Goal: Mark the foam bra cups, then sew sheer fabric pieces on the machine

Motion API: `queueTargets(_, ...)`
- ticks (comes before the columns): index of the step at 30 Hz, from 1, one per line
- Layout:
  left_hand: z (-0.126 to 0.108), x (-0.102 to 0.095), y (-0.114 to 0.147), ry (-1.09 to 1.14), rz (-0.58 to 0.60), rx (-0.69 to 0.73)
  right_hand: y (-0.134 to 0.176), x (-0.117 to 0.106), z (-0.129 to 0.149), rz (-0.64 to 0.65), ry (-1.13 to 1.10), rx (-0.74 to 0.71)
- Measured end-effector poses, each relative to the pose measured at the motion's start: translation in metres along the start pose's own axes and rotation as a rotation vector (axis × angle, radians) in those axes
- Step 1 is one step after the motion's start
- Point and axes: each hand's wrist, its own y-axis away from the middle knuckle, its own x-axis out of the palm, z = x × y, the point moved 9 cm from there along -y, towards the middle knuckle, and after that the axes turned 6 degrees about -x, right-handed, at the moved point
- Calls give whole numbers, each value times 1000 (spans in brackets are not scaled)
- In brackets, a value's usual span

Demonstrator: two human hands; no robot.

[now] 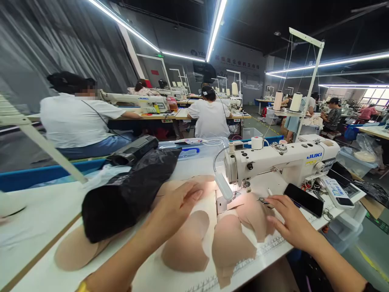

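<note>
My left hand (182,200) hovers over or rests on the beige fabric at the left of the sewing machine's needle area, its fingers stretched out and holding nothing visible. Small metal thread snips (263,200) poke out from the fingertips of my right hand (288,219), beside a beige moulded bra cup (251,211) under the machine's lamp. Nearer me lie two more beige cups, one in the middle (185,243) and another to its right (231,243). The white sewing machine (279,158) stands just beyond.
A black plastic bag (148,174) covers part of the table at left, with another beige piece (75,249) under it. At right lie a black phone (304,200) and a white control box (337,192). Co-workers sit at machines ahead.
</note>
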Motion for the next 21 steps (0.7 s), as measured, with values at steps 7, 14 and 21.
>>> queueTargets(7, 57, 17, 61, 299, 231, -161, -50, 67, 17, 258, 47, 7)
queueTargets(14, 81, 54, 68, 140, 98, -103, -51, 51, 22, 99, 114, -14)
queueTargets(21, 77, 58, 81, 224, 75, -195, -17, 43, 83, -96, -143, 7)
